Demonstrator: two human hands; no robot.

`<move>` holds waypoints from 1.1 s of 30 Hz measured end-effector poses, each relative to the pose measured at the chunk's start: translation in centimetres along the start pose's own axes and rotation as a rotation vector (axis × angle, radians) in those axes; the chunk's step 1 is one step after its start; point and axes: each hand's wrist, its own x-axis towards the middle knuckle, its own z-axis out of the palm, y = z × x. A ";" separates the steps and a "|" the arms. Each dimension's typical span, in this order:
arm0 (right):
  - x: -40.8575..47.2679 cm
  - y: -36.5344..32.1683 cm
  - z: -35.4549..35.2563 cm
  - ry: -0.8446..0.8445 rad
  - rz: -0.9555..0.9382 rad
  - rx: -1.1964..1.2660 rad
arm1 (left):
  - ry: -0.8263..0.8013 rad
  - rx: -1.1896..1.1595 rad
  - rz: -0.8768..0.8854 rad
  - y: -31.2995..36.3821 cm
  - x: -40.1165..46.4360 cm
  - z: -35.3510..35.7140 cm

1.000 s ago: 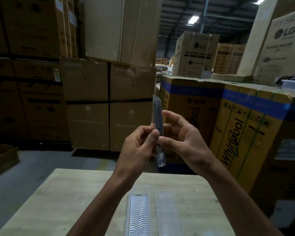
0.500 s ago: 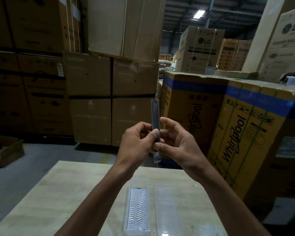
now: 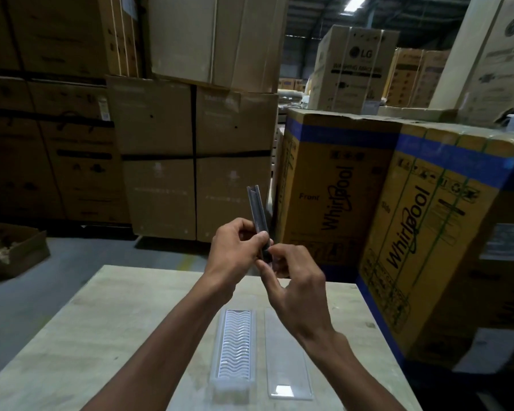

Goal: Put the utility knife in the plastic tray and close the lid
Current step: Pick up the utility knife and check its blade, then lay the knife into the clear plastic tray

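So the utility knife (image 3: 258, 213) is up in the air above the far end of the wooden table (image 3: 101, 336), standing pretty much upright with a slight lean, its grey channel-shaped body poking out above the fingers. The left hand (image 3: 235, 253) is wrapped around its lower half, thumb pressed on the side. The right hand (image 3: 294, 280) is pinching the very bottom end with thumb and forefinger, the other fingers curled loose below. Both hands are touching each other right around the knife.

Below the hands, on the table, the plastic tray (image 3: 235, 348) lies flat and open, with a wavy ribbed insert showing inside. Just to the right of the tray, close but not overlapping as far as I can tell, is the clear lid (image 3: 287, 354), also flat on the wood.

Past the table it's all cardboard: Whirlpool boxes (image 3: 398, 221) with blue bands off to the right of the knife, plain brown cartons (image 3: 196, 161) stacked behind it.
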 end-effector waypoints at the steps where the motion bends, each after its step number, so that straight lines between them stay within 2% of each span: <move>1: -0.3 0.2 0.1 0.002 -0.013 -0.021 | 0.008 0.006 -0.013 -0.2 0.0 0.2; 16: -3.0 3.4 0.6 -0.057 -0.046 -0.292 | 0.045 0.025 -0.124 -3.9 0.1 3.0; 24: -5.2 5.1 3.0 -0.120 0.030 -0.291 | 0.050 0.099 -0.213 -8.0 -0.2 3.2; 33: -7.6 6.4 8.4 -0.191 0.196 -0.304 | -0.029 0.233 -0.290 -12.8 1.2 0.9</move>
